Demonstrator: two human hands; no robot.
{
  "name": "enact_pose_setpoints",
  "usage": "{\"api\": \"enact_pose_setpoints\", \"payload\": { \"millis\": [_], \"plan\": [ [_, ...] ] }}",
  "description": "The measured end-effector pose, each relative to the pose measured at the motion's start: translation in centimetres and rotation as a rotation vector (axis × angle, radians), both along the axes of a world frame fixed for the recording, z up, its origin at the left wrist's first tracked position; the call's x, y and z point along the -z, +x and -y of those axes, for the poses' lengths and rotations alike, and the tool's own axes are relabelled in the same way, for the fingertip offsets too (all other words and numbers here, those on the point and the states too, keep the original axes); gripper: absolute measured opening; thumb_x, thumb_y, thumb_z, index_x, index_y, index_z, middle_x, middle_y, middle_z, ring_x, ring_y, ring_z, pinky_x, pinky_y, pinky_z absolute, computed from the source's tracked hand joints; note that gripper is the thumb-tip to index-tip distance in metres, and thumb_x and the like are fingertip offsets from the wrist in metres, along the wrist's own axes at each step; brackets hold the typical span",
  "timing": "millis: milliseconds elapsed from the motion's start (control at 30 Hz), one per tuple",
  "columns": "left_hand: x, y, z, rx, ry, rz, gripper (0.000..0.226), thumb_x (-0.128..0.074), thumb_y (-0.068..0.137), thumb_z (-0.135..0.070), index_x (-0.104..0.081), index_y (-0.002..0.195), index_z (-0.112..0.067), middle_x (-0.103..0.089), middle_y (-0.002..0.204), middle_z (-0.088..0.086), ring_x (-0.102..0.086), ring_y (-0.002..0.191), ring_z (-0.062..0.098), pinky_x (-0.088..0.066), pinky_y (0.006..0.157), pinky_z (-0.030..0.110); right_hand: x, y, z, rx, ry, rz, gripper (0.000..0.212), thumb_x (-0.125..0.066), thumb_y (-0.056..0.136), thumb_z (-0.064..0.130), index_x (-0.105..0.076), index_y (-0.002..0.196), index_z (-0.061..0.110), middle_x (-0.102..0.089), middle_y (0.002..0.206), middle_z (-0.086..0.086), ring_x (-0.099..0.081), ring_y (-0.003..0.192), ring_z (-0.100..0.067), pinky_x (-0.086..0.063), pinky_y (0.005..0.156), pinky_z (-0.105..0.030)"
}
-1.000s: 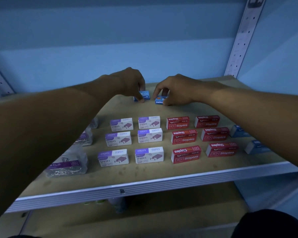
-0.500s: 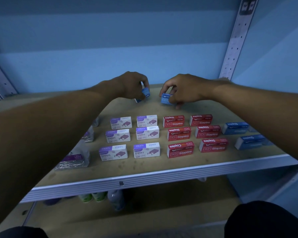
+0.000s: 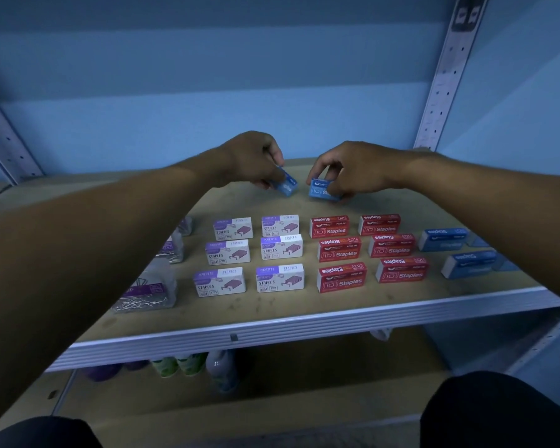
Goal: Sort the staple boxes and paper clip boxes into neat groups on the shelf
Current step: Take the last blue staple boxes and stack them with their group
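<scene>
My left hand [image 3: 254, 160] pinches a small blue staple box [image 3: 286, 185], tilted and lifted off the shelf board [image 3: 272, 305] near its back. Beside it, my right hand [image 3: 353, 171] grips a second blue staple box [image 3: 319, 190], also raised. Below them stand several white-and-purple staple boxes [image 3: 228, 252] in two columns and several red staple boxes [image 3: 338, 250] in two columns. More blue staple boxes [image 3: 442, 239] lie at the right. Clear paper clip boxes [image 3: 149, 294] stand at the left, partly hidden by my left forearm.
Metal shelf uprights [image 3: 446, 72] rise at the back right and back left against a blue wall. The shelf has a pale metal front edge [image 3: 304, 324]. Small bottles [image 3: 188, 363] stand on the lower shelf beneath it.
Both hands have lifted their blue boxes off the board and drawn them slightly toward me; the left box has tipped onto an angle. The view has shifted a little.
</scene>
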State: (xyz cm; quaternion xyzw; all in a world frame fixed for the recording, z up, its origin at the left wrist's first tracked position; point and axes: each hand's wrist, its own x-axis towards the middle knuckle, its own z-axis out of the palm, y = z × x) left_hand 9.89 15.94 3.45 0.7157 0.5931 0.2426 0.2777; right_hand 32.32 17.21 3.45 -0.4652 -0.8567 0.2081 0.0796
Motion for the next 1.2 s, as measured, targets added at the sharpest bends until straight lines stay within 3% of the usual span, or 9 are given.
{"api": "enact_pose_setpoints", "payload": {
  "millis": [200, 400, 633, 733, 867, 1000, 1200],
  "plan": [
    [0.2, -1.2, 0.2, 0.043, -0.034, -0.112, 0.026, -0.079, 0.079, -0.013, -0.070, 0.103, -0.011, -0.068, 0.090, 0.000, -0.065, 0.081, 0.012, -0.056, 0.067, 0.024, 0.1, -0.2, 0.0, 0.002, 0.032, 0.030, 0.028, -0.070, 0.087, 0.012, -0.074, 0.105, 0.033, -0.068, 0.094, 0.008, -0.066, 0.082, -0.010, -0.047, 0.063, -0.019],
    [0.3, -1.5, 0.5, 0.075, -0.029, -0.269, 0.022, -0.078, 0.081, -0.014, -0.073, 0.103, -0.015, -0.068, 0.087, -0.005, -0.062, 0.073, 0.009, -0.048, 0.059, 0.019, 0.1, -0.2, 0.0, 0.019, 0.043, 0.026, 0.028, -0.068, 0.087, 0.010, -0.075, 0.104, 0.031, -0.068, 0.091, 0.011, -0.065, 0.079, -0.006, -0.047, 0.063, -0.017],
    [0.4, -1.2, 0.6, 0.096, 0.019, -0.366, 0.024, -0.078, 0.081, -0.019, -0.073, 0.104, -0.016, -0.070, 0.096, -0.003, -0.064, 0.080, 0.013, -0.053, 0.068, 0.024, 0.2, -0.1, 0.1, 0.023, 0.048, 0.028, 0.027, -0.069, 0.087, 0.011, -0.076, 0.105, 0.029, -0.068, 0.089, 0.014, -0.065, 0.076, -0.002, -0.053, 0.069, -0.021],
    [0.4, -0.9, 0.6, 0.079, 0.045, -0.383, 0.020, -0.078, 0.082, -0.020, -0.074, 0.100, -0.016, -0.072, 0.095, -0.001, -0.066, 0.080, 0.012, -0.052, 0.065, 0.022, 0.2, 0.0, 0.2, 0.029, 0.051, 0.028, 0.027, -0.069, 0.088, 0.010, -0.076, 0.106, 0.028, -0.067, 0.088, 0.016, -0.064, 0.074, 0.000, -0.056, 0.076, -0.025],
    [0.1, -0.1, 0.8, 0.071, 0.081, -0.381, 0.018, -0.078, 0.081, -0.019, -0.075, 0.098, -0.015, -0.072, 0.092, 0.001, -0.069, 0.081, 0.016, -0.051, 0.060, 0.020, -0.4, 0.8, 0.5, 0.058, 0.057, -0.008, 0.027, -0.068, 0.087, 0.009, -0.077, 0.104, 0.027, -0.071, 0.090, 0.013, -0.068, 0.077, -0.004, -0.054, 0.071, -0.021],
    [-0.9, 1.8, 1.2, 0.090, 0.111, -0.332, 0.019, -0.079, 0.080, -0.019, -0.075, 0.098, -0.013, -0.072, 0.087, -0.001, -0.070, 0.081, 0.016, -0.056, 0.064, 0.023, -1.2, 2.7, 1.1, 0.088, 0.057, -0.029, 0.026, -0.068, 0.087, 0.008, -0.077, 0.099, 0.030, -0.073, 0.092, 0.009, -0.072, 0.079, -0.009, -0.058, 0.077, -0.025],
    [-2.1, 6.8, 1.9, 0.126, 0.159, -0.282, 0.015, -0.079, 0.079, -0.019, -0.076, 0.093, -0.017, -0.073, 0.086, -0.003, -0.070, 0.075, 0.012, -0.056, 0.063, 0.022, -2.1, 7.0, 2.2, 0.171, 0.065, -0.038, 0.025, -0.070, 0.085, 0.010, -0.078, 0.094, 0.032, -0.075, 0.088, 0.013, -0.073, 0.073, -0.003, -0.056, 0.070, -0.018]
  ]
}}
